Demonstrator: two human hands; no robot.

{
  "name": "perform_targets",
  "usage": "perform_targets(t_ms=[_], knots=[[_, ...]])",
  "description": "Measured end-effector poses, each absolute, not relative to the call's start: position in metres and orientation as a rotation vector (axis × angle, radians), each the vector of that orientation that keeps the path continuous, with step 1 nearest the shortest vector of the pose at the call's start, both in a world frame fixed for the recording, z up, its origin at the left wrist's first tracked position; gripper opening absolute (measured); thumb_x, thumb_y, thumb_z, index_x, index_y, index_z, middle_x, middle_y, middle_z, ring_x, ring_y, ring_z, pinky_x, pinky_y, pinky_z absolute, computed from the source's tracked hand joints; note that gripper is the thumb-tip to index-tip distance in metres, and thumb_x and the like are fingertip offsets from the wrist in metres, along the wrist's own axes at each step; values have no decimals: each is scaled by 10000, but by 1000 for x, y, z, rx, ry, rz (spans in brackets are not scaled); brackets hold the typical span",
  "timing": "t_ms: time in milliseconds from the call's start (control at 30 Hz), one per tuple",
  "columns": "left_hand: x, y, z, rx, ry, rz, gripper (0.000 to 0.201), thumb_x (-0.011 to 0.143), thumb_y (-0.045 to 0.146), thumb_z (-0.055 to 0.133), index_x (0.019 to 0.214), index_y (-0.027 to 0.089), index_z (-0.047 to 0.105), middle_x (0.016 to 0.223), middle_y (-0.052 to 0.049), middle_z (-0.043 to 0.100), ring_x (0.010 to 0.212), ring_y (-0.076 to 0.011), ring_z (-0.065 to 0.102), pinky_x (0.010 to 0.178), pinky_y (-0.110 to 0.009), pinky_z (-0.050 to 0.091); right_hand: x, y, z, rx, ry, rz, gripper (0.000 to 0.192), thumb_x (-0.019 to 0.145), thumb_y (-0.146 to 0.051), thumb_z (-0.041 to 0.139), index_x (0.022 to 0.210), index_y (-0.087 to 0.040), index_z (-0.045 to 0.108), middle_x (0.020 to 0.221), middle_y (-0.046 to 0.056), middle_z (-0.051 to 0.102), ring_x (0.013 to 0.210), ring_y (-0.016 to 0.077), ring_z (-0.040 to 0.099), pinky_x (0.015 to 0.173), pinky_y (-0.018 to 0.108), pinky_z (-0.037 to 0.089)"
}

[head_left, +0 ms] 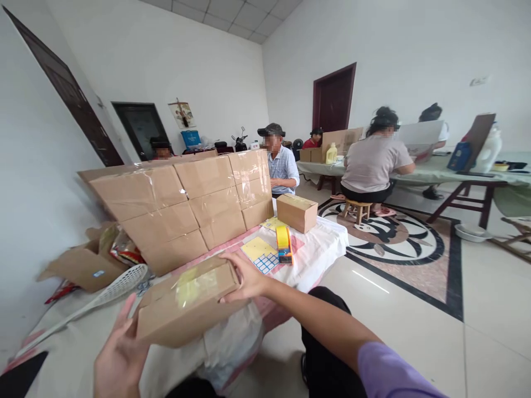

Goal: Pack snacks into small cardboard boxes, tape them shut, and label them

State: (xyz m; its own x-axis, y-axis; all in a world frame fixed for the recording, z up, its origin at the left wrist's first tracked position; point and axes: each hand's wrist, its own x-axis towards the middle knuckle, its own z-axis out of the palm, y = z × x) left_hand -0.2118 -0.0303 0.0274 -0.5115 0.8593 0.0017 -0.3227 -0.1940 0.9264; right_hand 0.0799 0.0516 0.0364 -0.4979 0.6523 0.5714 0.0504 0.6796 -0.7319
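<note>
Hands gripped one small taped carton [186,301], near centre, lifted just above the near table edge. Left hand [120,354] braced the near-left end, fingers spread against the cardboard; right hand [246,279] clamped the far-right end, thumb on top. Gripping opposite ends probably kept the carton level and steady, since it sat tilted only slightly. Yellowish clear tape ran across its top, so it looked sealed.

Stacked cartons [186,207] formed a wall at the far side of the table [319,249], three rows high and three across, about nine visible faces, all taped. Stacking them tight at the back likely kept the front of the table free for work. One more sealed carton [296,213] sat alone, far right of the wall.

One tape dispenser [284,243] with a yellow roll stood right of the held carton, within easy reach of the right hand. Yellow label sheets [261,251], two at least, lay flat just left of the dispenser. One white plastic swatter [99,298] lay on the left. One opened box [89,260] with packets sat far left, flaps out.

Other people, four or five, sat at another table [440,174] far right; exact count unclear.
</note>
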Motion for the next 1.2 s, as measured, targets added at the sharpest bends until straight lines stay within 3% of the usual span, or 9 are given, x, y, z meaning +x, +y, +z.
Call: perform_targets(t_ms=[100,233,467,633,800,900,1000,1100,1200], knots=[[-197,-24,30,816,1045,1762,460,735,472,685,1186,387,708,1377,11,652,1451,-310,412,1273,-518,220,127,31,67,-600,-1834,612,1022,590,-519,904,1443,-290,391,1455,119,471,1334,312,486,1123,459,386],[-188,-14,23,921,1037,1562,535,703,495,758,1211,340,695,1357,-74,665,1398,-335,483,1256,-514,276,211,2,90,-867,-1459,255,926,702,-555,811,1451,-295,332,1476,126,433,1353,332,456,1126,521,387],[-188,-5,13,985,1218,1381,650,660,572,812,1228,303,647,1308,-97,695,1362,-339,525,1242,-530,269,339,-29,67,-1300,-1128,-211,977,614,-505,855,1445,-275,395,1445,139,437,1288,380,490,991,568,474],[-164,0,19,1130,1364,1337,737,639,603,827,1248,241,627,1314,-139,682,1365,-336,521,1213,-498,321,325,-30,55,-1297,-1346,-30,964,623,-530,855,1435,-291,392,1399,138,493,1252,376,533,980,563,491],[-130,11,18,1137,1203,1447,863,658,729,731,1338,219,583,1474,-159,551,1406,-343,471,1193,-479,362,212,15,59,-988,-1637,272,929,678,-556,821,1429,-277,351,1446,152,448,1347,367,459,1071,545,440],[-130,17,15,845,1332,1751,794,706,747,645,1293,215,588,1485,-143,536,1440,-340,420,1203,-506,334,137,48,50,-804,-1740,541,979,687,-560,822,1451,-275,280,1456,141,421,1347,317,455,1104,492,419],[-148,18,12,662,1522,1975,567,785,607,622,1185,205,622,1345,-99,634,1408,-306,465,1207,-478,335,79,67,31,-764,-1910,712,1100,590,-560,884,1471,-277,289,1417,133,413,1341,314,444,1126,484,396],[-170,16,10,519,1711,2002,470,682,429,748,1072,194,631,1215,-75,679,1325,-323,547,1149,-493,425,50,73,19,-753,-2065,881,1259,528,-570,916,1540,-298,217,1471,144,349,1388,332,402,1128,476,394],[-181,16,10,364,1840,2023,503,612,382,792,1031,200,582,1214,-66,661,1301,-327,564,1148,-504,428,60,86,27,-697,-2193,925,1224,653,-638,833,1595,-328,116,1567,134,306,1469,340,319,1161,481,338]])
